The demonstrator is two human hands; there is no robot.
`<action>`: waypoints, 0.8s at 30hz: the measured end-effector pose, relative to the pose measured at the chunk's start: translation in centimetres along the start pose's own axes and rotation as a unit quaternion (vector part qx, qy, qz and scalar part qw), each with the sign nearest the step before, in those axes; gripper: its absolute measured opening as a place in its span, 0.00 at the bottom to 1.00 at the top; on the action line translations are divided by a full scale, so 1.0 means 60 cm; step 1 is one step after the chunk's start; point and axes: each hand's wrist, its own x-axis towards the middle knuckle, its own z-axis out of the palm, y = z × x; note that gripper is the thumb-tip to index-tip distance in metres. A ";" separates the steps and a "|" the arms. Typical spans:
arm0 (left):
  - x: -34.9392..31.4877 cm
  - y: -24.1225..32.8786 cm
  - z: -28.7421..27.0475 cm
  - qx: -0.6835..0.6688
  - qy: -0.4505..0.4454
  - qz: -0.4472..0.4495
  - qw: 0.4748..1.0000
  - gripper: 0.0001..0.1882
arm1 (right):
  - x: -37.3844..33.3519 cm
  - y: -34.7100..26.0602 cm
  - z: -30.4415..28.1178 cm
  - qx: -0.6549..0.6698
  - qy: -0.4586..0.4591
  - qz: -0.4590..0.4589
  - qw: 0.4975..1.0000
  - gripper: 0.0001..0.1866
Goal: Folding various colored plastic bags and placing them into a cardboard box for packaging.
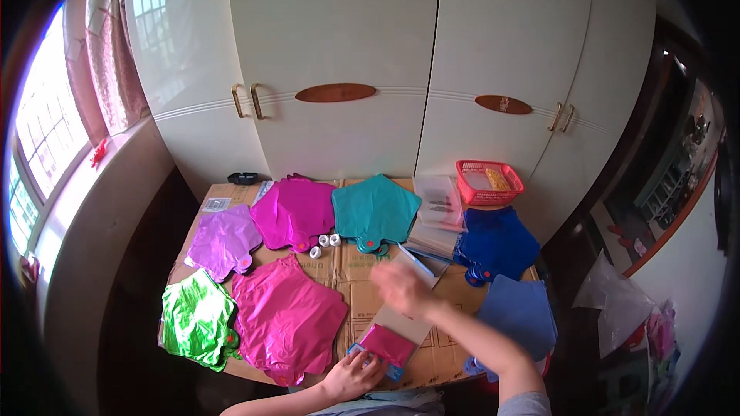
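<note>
Foil balloon stacks: 7 – lilac (222,240), magenta (294,212), teal (375,210), dark blue (497,243), light blue (518,312), green (197,321), pink (287,320) | white tape rolls (324,243): 3 | red basket (489,182): 1 | left hand (353,374) fingers pressed on pink packet (388,344) at table's near edge | right hand (399,286) blurred above it, grip unclear

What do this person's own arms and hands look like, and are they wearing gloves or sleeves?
Both hands are bare: no gloves, rings or watch show on the left hand or the right hand, which is blurred. The forearms are uncovered too. Only a short grey sleeve shows at the right upper arm, by the lower edge.
</note>
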 end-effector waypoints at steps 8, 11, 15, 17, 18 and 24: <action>0.021 -0.005 -0.019 -0.031 -0.008 0.007 0.999 0.23 | -0.023 0.310 -0.076 -0.205 -0.191 0.324 0.904 0.21; 0.020 -0.006 -0.026 -0.033 -0.011 0.001 0.999 0.23 | -0.018 0.334 -0.073 -0.167 -0.200 0.359 0.896 0.13; 0.014 -0.005 -0.026 -0.033 -0.009 -0.003 0.999 0.23 | -0.015 0.322 -0.080 -0.125 -0.109 0.383 0.909 0.09; 0.009 -0.004 -0.019 -0.035 -0.009 -0.006 0.999 0.23 | -0.013 0.308 -0.094 -0.093 -0.083 0.395 0.910 0.08; 0.006 -0.004 -0.012 -0.039 -0.010 -0.009 0.999 0.23 | -0.016 0.300 -0.103 -0.076 -0.080 0.400 0.910 0.09; 0.008 -0.004 -0.008 -0.070 -0.019 -0.028 0.997 0.22 | -0.053 0.301 -0.119 -0.007 0.025 0.355 0.935 0.11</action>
